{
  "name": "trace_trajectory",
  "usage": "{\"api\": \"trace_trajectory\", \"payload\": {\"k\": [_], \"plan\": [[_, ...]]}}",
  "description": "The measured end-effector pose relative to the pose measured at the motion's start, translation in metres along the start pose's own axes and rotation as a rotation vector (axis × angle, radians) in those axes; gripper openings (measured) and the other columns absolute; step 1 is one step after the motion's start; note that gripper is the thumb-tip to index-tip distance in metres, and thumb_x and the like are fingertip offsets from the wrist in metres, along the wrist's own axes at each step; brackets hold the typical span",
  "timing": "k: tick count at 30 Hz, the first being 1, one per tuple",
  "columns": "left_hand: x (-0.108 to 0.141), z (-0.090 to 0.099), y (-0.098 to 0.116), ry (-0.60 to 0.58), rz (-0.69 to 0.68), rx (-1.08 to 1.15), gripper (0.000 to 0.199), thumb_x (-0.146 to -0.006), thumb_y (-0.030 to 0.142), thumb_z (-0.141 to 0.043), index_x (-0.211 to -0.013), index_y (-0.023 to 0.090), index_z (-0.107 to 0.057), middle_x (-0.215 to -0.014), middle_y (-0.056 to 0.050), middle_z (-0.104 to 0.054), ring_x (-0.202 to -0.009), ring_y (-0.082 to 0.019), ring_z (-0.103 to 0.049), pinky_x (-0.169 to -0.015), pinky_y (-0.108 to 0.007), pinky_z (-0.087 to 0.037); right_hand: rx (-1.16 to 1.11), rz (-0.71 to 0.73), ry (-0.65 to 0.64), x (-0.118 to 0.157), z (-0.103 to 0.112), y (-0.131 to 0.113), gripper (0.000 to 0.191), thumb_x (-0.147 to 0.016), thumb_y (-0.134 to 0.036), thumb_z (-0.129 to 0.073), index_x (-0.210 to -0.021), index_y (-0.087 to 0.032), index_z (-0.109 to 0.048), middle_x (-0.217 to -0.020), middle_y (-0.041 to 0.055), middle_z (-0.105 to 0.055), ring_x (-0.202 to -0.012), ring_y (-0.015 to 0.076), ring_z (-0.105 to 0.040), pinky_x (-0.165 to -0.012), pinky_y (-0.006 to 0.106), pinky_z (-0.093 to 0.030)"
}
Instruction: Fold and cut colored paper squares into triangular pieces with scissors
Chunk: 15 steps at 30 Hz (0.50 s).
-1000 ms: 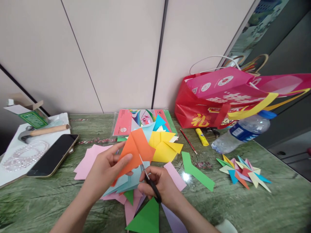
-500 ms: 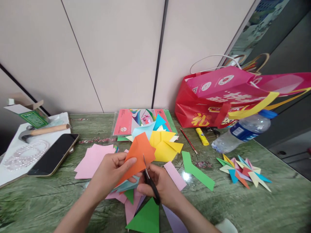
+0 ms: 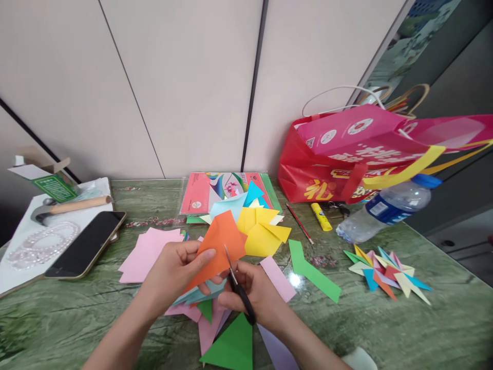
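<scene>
My left hand [image 3: 185,264] pinches an orange paper piece [image 3: 219,234] between thumb and fingers, holding it up over the table. Black-handled scissors [image 3: 239,293] are gripped in my right hand [image 3: 256,293], their blades at the orange paper's lower right part. Just beyond the orange sheet lies folded yellow paper [image 3: 264,234], with light blue paper [image 3: 227,205] beside it. Below my hands are a green paper triangle [image 3: 233,344], pink scraps [image 3: 210,329] and a purple piece [image 3: 275,347]. A stack of pink sheets [image 3: 150,254] lies left of my left hand.
A red gift bag [image 3: 331,159] stands at the back right, with a leaning plastic bottle [image 3: 385,210], glue stick [image 3: 321,217] and pencil [image 3: 299,223] nearby. Paper stars [image 3: 385,270] lie right. A hammer [image 3: 73,206] and phone [image 3: 87,246] are left.
The scissor blades have advanced very slightly into the orange paper. Both hands stay in nearly the same place; the view has shifted a little.
</scene>
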<state>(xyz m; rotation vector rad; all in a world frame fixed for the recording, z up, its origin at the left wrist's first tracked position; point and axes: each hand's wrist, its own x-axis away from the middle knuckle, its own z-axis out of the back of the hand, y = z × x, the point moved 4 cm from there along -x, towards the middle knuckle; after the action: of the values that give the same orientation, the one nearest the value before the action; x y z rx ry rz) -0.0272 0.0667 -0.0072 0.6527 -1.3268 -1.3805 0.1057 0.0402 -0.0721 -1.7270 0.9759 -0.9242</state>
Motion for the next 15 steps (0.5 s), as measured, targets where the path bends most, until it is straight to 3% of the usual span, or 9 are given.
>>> {"api": "trace_trajectory", "payload": {"k": [15], "plan": [[0.0012, 0.0022, 0.0007, 0.006, -0.017, -0.012, 0.021, -0.081, 0.035, -0.055, -0.074, 0.018, -0.066, -0.061, 0.000, -0.072, -0.042, -0.009, -0.060, -0.032, -0.013, -0.031, -0.030, -0.030, -0.004, 0.0003, -0.0007, -0.0005, 0.046, -0.047, -0.035, -0.083, -0.077, -0.015, -0.056, -0.055, -0.0057, -0.052, -0.049, 0.0075, -0.043, -0.047, 0.019, -0.032]]}}
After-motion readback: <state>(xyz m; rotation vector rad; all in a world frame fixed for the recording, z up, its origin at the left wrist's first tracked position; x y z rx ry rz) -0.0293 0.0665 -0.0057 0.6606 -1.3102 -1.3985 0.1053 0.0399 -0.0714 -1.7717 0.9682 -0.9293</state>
